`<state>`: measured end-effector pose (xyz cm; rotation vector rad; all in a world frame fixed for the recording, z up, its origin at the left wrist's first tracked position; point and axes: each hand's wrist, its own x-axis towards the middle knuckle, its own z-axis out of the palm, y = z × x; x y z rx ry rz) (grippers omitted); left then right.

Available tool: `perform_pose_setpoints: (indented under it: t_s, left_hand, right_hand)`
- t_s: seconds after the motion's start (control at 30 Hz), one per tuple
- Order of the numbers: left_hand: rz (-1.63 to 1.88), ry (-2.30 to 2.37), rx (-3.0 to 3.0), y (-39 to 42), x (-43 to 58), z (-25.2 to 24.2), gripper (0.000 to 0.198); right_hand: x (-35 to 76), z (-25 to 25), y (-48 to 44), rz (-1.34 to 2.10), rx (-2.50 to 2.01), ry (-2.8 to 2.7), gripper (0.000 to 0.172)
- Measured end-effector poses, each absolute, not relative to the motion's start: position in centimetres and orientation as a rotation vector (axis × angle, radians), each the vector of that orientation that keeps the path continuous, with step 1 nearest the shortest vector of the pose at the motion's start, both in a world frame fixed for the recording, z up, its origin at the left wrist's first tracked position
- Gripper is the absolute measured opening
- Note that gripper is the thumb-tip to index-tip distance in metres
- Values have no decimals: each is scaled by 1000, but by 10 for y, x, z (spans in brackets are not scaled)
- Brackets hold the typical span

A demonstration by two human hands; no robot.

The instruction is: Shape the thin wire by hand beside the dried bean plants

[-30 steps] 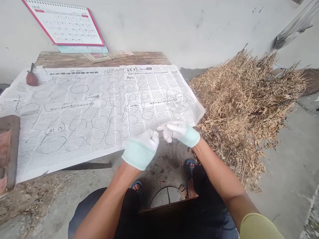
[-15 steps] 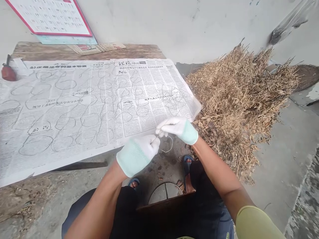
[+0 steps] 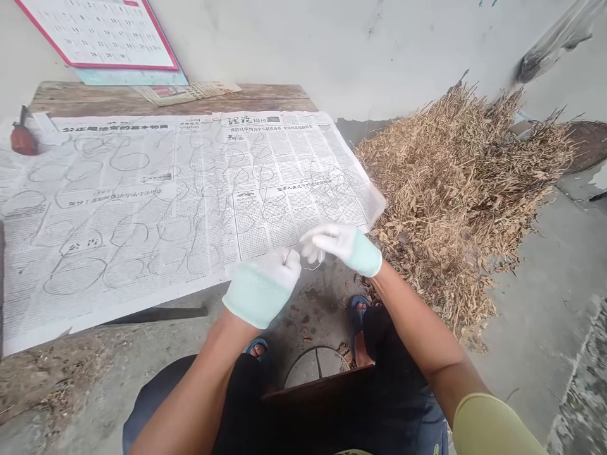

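Note:
My left hand, in a white glove with a pale green cuff, is closed with thumb and forefinger pinching a thin wire. The wire is light-coloured and bends in a small curve below the fingers. Facing it, my right hand wears a matching glove; its curled fingers are closed about the other part of the wire, partly hiding it. Both hands are just off the front edge of a newspaper-covered table. On the newspaper lie several thin wire loops, some joined in rows and a tangled bunch at the right.
A calendar leans on the wall behind the wooden table. At the table's left is a red object with a dark handle. A heap of dry stalks lies on the floor to the right. A round cover lies between my feet.
The wire's round loop between my hands has become a smaller, flatter curve near the right fingers. My hands have moved slightly apart. The view has shifted a little.

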<state>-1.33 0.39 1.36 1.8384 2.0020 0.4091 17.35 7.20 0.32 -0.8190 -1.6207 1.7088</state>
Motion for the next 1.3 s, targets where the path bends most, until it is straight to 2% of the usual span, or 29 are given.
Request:
perform_pose_setpoints:
  t_s: [0.17,0.53,0.83,0.97,1.13,1.3]
  left_hand:
    - [283,2107,1738,10,-10,16,40]
    - [298,2226,1627,9,13,4,37]
    - [18,2081,2167,-2,9,6,33]
    - [109,2150,2053,-2,9,7,41]
    - [206,2138,1903,2,7,9,44]
    - [147,2048,1938,3,9,3,40]
  right_hand:
    - [162,-11,67,1739,-927,-1629,28]
    - [149,-23,61,1549,-1037,-1443,36]
    - [144,-13,52,1706,-1161,-1318,41]
    - [149,-4,53,1673,-1168,-1459,38]
    - [159,6,64,1273,-1144,-1647,24]
    - [153,-2,67,1493,-1085,-1524,21]
